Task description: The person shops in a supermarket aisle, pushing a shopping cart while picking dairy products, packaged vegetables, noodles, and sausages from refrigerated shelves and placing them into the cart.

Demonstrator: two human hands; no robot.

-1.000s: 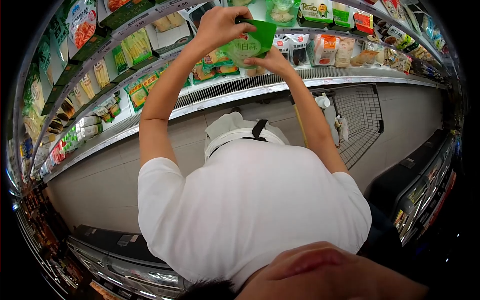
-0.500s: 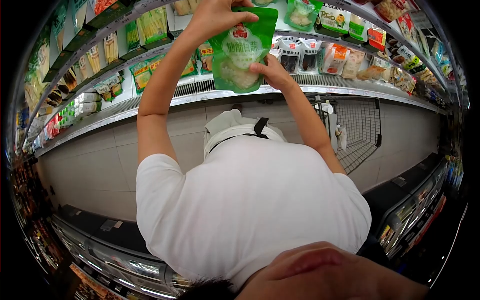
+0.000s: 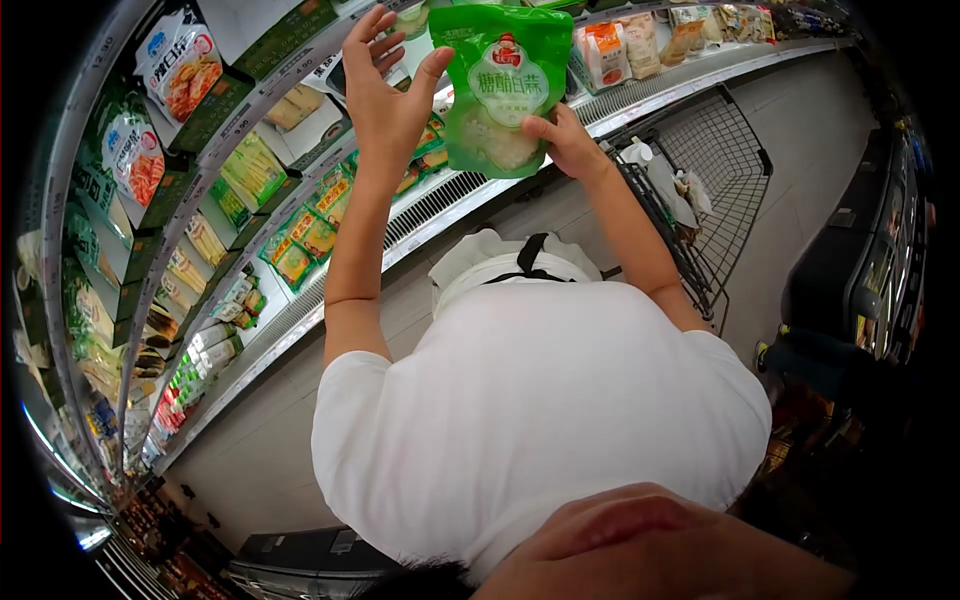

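Observation:
A green pouch (image 3: 505, 95) with a white label and pale contents showing through its lower window is held upright in front of the shelves. My right hand (image 3: 572, 143) grips its lower right edge, thumb on the front and the other fingers hidden behind. Just left of the pouch, my left hand (image 3: 390, 90) is raised with its fingers spread and holds nothing. A narrow gap shows between its thumb and the pouch.
Refrigerated shelves (image 3: 225, 140) of packaged food curve along the left and top. A wire shopping cart (image 3: 735, 165) with items in it stands to the right. Another person's leg (image 3: 815, 360) shows at the right, near a dark cabinet (image 3: 845, 230).
My left hand has let go of the pouch's top and opened to its left. My right hand still holds the pouch. The view has turned, and a person's leg now shows at the right.

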